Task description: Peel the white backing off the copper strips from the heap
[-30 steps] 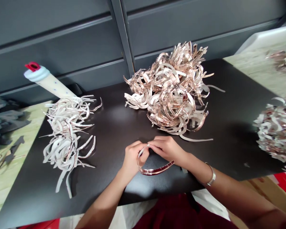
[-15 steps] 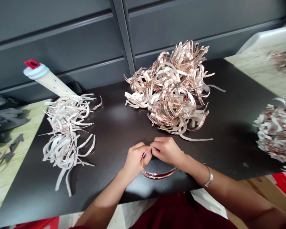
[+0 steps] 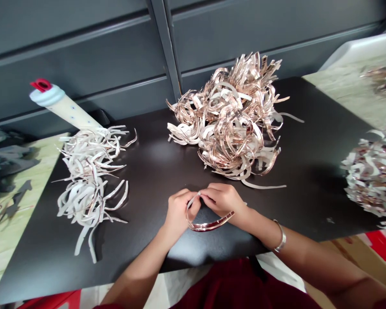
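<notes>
My left hand (image 3: 180, 212) and right hand (image 3: 221, 199) are both closed, pinching a curved copper-backed strip (image 3: 208, 226) at its white end. Its loop hangs over the black tabletop (image 3: 154, 171), near the front edge. It looks light, thin, springy and likely to slip, so I'd hold it by that white end. Open tabletop separates my hands from the copper-toned pile (image 3: 231, 128) and the paler pile (image 3: 89, 180), 2 loose heaps of strips.

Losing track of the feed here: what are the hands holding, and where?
A curved metallic strip with white backing, pinched near one end between the left hand and right hand; its middle is free.
</notes>
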Demonstrator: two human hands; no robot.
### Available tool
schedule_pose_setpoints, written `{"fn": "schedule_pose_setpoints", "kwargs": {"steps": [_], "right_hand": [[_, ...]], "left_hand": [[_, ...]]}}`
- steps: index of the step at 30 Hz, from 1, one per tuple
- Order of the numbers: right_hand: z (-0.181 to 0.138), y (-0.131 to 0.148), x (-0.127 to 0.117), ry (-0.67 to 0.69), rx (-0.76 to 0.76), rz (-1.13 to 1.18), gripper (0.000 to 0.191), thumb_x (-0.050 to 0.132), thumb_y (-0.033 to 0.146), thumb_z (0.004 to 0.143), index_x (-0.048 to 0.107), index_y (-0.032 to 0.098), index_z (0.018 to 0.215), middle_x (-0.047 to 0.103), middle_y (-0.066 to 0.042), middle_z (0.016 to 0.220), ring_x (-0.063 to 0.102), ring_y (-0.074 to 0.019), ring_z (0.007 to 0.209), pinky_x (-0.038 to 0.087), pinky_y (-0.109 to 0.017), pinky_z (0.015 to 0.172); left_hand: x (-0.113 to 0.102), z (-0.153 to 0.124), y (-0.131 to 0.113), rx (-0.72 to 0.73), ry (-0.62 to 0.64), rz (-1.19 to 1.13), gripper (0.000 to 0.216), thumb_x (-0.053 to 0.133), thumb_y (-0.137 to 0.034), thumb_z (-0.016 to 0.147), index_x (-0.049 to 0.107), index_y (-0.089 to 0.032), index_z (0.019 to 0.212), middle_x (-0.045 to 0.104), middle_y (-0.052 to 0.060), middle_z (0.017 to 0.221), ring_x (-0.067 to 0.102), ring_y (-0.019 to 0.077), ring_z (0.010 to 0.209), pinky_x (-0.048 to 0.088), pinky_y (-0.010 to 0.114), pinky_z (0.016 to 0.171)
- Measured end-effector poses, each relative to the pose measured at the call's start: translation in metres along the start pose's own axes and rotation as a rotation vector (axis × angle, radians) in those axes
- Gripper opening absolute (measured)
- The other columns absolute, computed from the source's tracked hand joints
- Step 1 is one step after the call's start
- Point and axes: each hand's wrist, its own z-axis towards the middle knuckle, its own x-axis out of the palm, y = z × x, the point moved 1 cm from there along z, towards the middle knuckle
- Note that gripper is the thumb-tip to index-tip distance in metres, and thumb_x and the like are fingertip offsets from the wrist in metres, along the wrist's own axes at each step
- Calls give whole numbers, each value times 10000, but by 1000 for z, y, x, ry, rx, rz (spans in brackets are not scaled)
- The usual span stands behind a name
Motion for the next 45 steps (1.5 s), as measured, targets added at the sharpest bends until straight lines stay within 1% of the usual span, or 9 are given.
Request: {"fn": "schedule_pose_setpoints", "kwargs": {"steps": [8, 14, 19, 23, 26, 29, 34, 39, 45], "right_hand": [[1, 4, -2, 90, -30, -156, 283, 453, 120, 852, 590, 158, 607, 531, -18, 578, 457, -124, 540, 291, -265, 543], [1, 11, -5, 177, -46, -247, 207, 492, 71, 792, 558, 162, 619, 544, -41, 595, 455, -142, 540, 257, -281, 517], [4, 3, -6, 111, 43, -100, 161, 501, 95, 739, 559, 168, 608, 533, -5, 564, 449, -121, 529, 254, -260, 518], [7, -2, -14, 12, 129, 145, 184, 495, 108, 794, 625, 160, 675, 536, 11, 574, 481, -98, 537, 319, -213, 536], [7, -1, -17, -10, 134, 201, 202, 498, 120, 829, 664, 160, 721, 555, 2, 590, 504, -99, 546, 349, -201, 538], [4, 0, -13, 19, 119, 163, 198, 509, 121, 835, 683, 166, 751, 596, -10, 622, 536, -105, 567, 365, -200, 547], [0, 0, -5, 53, 45, 54, 216, 488, 129, 857, 665, 158, 735, 607, -19, 619, 549, -115, 566, 357, -213, 557], [0, 2, -4, 120, -49, -113, 251, 464, 105, 830, 583, 156, 614, 551, -13, 568, 485, -120, 532, 283, -249, 540], [2, 5, -3, 57, -28, -152, 195, 456, 75, 732, 510, 170, 570, 513, 0, 520, 413, -115, 500, 228, -271, 529]], "left_hand": [[4, -4, 1, 71, 112, 68, 300, 422, -185, 899, 635, -141, 693, 492, 10, 619, 478, 106, 552, 358, 221, 543], [8, -4, 2, 145, 174, 66, 276, 432, -133, 849, 542, -154, 597, 460, -1, 599, 446, 102, 535, 322, 214, 503], [3, -1, -2, 108, 164, -25, 291, 443, -146, 854, 582, -151, 597, 492, -1, 578, 472, 97, 530, 343, 205, 514], [-1, 0, -2, 35, 62, -62, 298, 468, -186, 864, 624, -144, 613, 477, -15, 536, 437, 78, 471, 320, 201, 484], [-1, 0, -1, 15, 13, -53, 292, 480, -203, 865, 644, -148, 629, 477, -18, 519, 443, 81, 474, 319, 198, 482], [0, -1, -1, 7, -4, -25, 292, 468, -195, 868, 650, -150, 645, 486, -13, 530, 452, 85, 487, 330, 200, 491], [4, -4, -1, 67, 36, 36, 269, 440, -149, 860, 646, -145, 688, 505, 3, 583, 480, 96, 522, 362, 207, 522], [9, -6, 3, 126, 118, 134, 267, 426, -121, 843, 607, -146, 648, 491, 10, 598, 483, 110, 536, 348, 218, 514], [10, -4, 3, 136, 123, 61, 282, 432, -108, 839, 554, -154, 589, 495, 8, 587, 477, 108, 536, 348, 216, 518]]}}
